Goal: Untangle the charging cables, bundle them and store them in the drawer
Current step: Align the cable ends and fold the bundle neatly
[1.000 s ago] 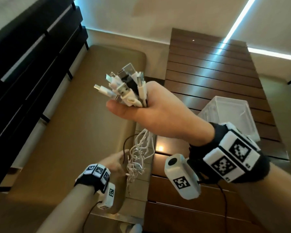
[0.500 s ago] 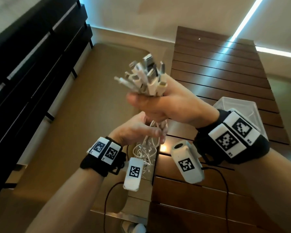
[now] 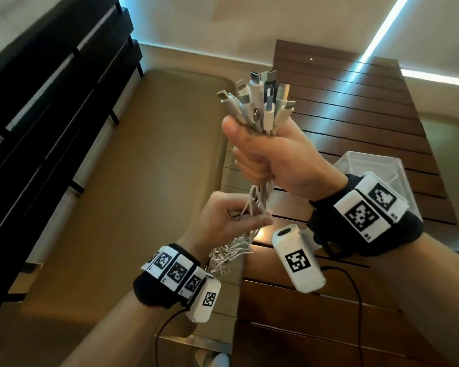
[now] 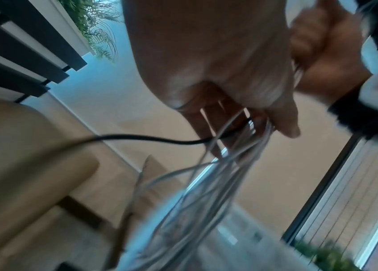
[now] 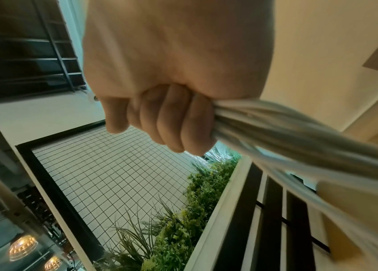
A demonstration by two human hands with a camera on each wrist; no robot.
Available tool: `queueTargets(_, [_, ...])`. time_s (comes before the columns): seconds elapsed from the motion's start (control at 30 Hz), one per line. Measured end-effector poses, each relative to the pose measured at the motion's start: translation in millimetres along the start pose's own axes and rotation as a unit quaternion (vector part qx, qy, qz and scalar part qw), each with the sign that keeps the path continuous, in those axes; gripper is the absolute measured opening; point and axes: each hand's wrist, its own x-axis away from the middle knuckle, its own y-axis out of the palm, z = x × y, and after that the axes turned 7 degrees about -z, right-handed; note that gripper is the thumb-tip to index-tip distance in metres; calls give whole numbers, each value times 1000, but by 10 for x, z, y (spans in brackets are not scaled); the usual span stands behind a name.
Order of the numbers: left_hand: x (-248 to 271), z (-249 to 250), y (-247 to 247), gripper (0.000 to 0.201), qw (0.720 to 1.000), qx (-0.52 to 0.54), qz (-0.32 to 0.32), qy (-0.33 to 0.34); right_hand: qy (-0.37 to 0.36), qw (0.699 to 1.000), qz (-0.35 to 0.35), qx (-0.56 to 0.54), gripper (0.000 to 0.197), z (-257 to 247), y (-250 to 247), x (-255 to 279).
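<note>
A bunch of white charging cables, with one black one among them, hangs in mid-air. Their plug ends [image 3: 260,102] stick up in a fan above my right hand [image 3: 265,160], which grips the bundle in a fist [image 5: 167,124]. Below the fist the cords [image 3: 252,205] run down through my left hand [image 3: 236,215], whose fingers and thumb pinch the strands [image 4: 236,139]. The loose tails [image 3: 231,252] dangle tangled beside my left wrist. No drawer shows in any view.
A dark slatted wooden table [image 3: 355,120] lies to the right, with a clear plastic box [image 3: 374,162] on it behind my right wrist. A tan cushioned bench [image 3: 143,181] stretches on the left below dark horizontal rails [image 3: 51,88].
My left hand rose from the dangling tails to just under the right fist and took hold of the cords. My right hand turned the plug ends more upright.
</note>
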Motion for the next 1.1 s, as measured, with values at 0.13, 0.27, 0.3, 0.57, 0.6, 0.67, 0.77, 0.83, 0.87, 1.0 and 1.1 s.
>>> queueTargets(0.13, [213,-563,-132,14,967,-152,-110,-176,-7,998,-61,-12,31,-116,3,-25])
queueTargets(0.27, [414,-955,-271,17,936,-152,-128,-291,-7,997,-70,17,31,-83,24,-15])
queueTargets(0.3, [488,-1012,-288,21,936,-123,-133,-302,-3,998,-60,19,31,-76,14,-16])
queueTargets(0.57, [683,-1345,-241,53,852,-189,-148,-465,19,992,-63,105,32,19,113,-51])
queueTargets(0.6, [668,-1371,-233,49,837,-197,-155,-486,13,992,-48,112,31,-1,107,-70])
queueTargets(0.67, [601,-1396,-252,37,820,-163,-147,-529,4,999,3,48,38,-55,55,-96])
queueTargets(0.77, [476,-1339,-302,40,798,-171,-127,-564,-5,999,31,39,36,-8,84,-83])
queueTargets(0.83, [435,-1397,-297,42,792,-207,-126,-561,8,997,22,75,30,64,148,-69])
queueTargets(0.87, [438,-1419,-268,39,793,-214,-127,-556,16,996,19,81,30,88,164,-62])
queueTargets(1.0, [484,-1629,-153,20,802,-251,-130,-526,36,995,5,98,30,81,161,1])
queueTargets(1.1, [443,-1700,-143,53,803,-238,-141,-529,26,993,19,110,35,66,163,25])
